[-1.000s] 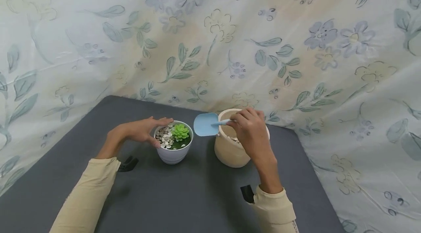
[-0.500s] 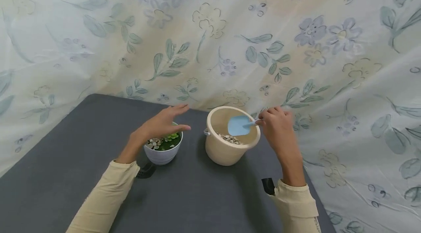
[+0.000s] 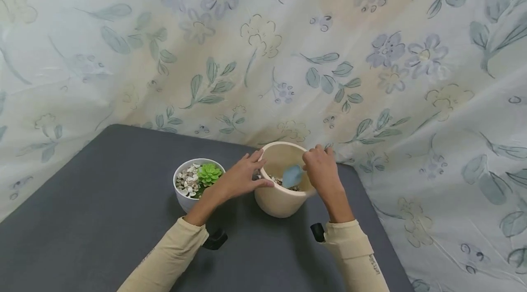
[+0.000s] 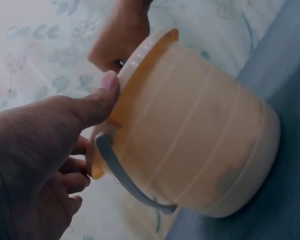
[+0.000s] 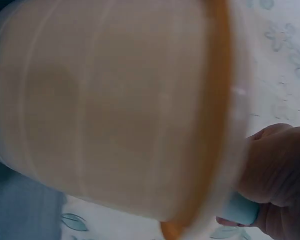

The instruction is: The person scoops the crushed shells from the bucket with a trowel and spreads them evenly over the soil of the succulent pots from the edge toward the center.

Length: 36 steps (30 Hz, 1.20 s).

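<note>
A cream bucket (image 3: 277,202) with a grey handle (image 4: 135,187) stands on the table, small shells or pebbles (image 3: 294,187) in its bottom. My left hand (image 3: 240,176) holds the bucket's left rim, thumb on the near side and fingers farther round. Over the right rim, my right hand (image 3: 323,170) grips a light blue toy shovel (image 3: 292,176), whose blade points down into the bucket near the shells. In the right wrist view the shovel's handle (image 5: 240,209) shows inside the curled fingers. Left of the bucket sits a white pot (image 3: 185,200), partly behind my left forearm.
The pot holds pale shells or pebbles (image 3: 188,181) and a green succulent (image 3: 209,174). Dark grey cloth covers the table (image 3: 103,219). A floral curtain (image 3: 263,54) hangs right behind the table's back edge.
My left hand has moved right from the pot to the bucket's rim. My right hand has brought the shovel from beside the bucket's mouth to over it and lowered the blade inside.
</note>
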Each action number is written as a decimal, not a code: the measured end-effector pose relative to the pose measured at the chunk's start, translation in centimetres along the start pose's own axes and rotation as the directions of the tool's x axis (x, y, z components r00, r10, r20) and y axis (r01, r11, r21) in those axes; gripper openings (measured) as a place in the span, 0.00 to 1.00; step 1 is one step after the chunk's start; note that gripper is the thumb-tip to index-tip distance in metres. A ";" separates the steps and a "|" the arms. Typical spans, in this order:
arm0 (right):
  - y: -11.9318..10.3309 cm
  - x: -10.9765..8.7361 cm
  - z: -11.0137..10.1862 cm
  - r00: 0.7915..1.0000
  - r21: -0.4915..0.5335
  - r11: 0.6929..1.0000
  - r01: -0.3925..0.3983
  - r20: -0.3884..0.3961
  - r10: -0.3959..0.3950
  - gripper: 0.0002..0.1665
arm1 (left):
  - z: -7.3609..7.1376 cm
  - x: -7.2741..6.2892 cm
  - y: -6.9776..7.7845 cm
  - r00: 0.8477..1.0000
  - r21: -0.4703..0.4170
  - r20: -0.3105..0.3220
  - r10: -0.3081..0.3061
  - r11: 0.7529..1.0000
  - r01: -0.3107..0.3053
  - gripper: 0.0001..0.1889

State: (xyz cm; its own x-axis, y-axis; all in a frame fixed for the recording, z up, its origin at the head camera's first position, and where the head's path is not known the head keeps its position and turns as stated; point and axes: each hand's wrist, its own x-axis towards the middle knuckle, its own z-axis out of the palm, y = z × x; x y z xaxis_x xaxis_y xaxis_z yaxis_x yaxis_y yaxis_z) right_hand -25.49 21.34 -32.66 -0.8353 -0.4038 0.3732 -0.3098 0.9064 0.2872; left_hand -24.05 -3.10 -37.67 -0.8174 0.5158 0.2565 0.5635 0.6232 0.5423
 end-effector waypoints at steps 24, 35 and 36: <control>-2.4 -0.2 1.5 0.951 0.417 0.855 -0.308 0.137 0.276 0.09 | -0.3 -1.2 0.3 1.000 -0.043 -0.008 -0.026 0.999 0.025 0.43; -0.9 -2.4 -0.8 0.920 0.538 0.752 -0.381 0.142 0.365 0.12 | -0.1 -0.7 -0.1 1.000 -0.044 -0.003 0.010 0.999 -0.010 0.42; -0.8 -2.7 -1.1 0.919 0.541 0.749 -0.382 0.134 0.372 0.11 | -0.1 -0.6 -0.1 1.000 -0.046 -0.004 0.011 0.999 -0.011 0.42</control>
State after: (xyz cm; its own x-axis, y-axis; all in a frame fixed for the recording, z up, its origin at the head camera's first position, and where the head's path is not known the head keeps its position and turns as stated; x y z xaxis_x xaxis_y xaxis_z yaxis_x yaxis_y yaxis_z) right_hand -22.54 21.60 -32.92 -0.9432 -0.0170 0.3318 -0.1587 0.9005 -0.4050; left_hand -23.65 -3.53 -37.85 -0.8117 0.5201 0.2659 0.5665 0.5899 0.5754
